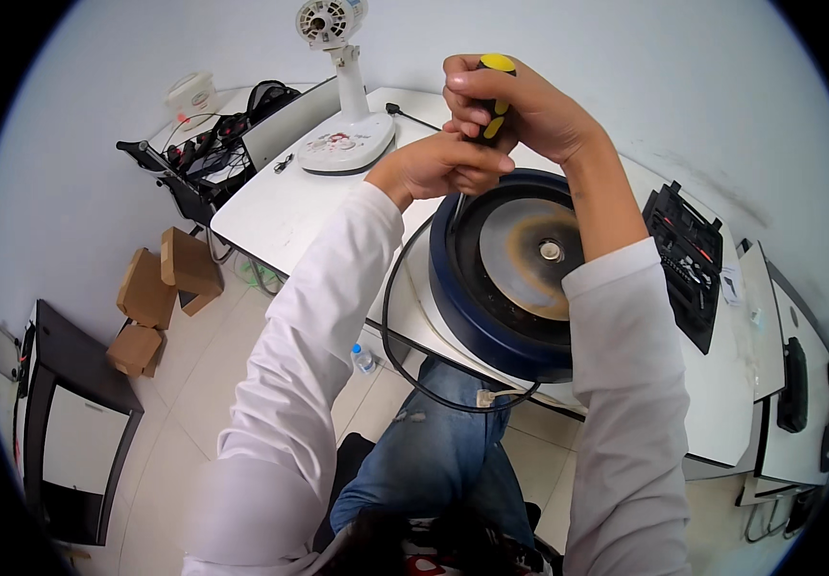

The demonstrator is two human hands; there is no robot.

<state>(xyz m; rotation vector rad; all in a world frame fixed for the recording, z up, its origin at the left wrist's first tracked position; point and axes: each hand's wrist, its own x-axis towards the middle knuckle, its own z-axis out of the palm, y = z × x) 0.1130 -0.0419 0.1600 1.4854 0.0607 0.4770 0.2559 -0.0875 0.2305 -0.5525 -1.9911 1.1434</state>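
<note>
A screwdriver (pixel 497 65) with a yellow and black handle stands nearly upright, wrapped by the fingers of my right hand (pixel 539 108). My left hand (pixel 443 165) is closed just below, around the lower handle or shaft; its exact grip is partly hidden. Under both hands lies a round dark-blue electric appliance (pixel 457 302), open at the top. Inside it sits a scorched metal heating plate (pixel 520 254) with a pale round piece (pixel 551 251) at its centre. The shaft reaches down to the appliance's far left inner edge; its tip cannot be made out.
A black power cord (pixel 385 322) loops over the white table's (pixel 270 216) front edge. A white fan (pixel 347 139) without its blades stands at the far left. An open black tool case (pixel 688 254) lies to the right. Cardboard boxes (pixel 150 288) and a water bottle (pixel 364 359) are on the floor.
</note>
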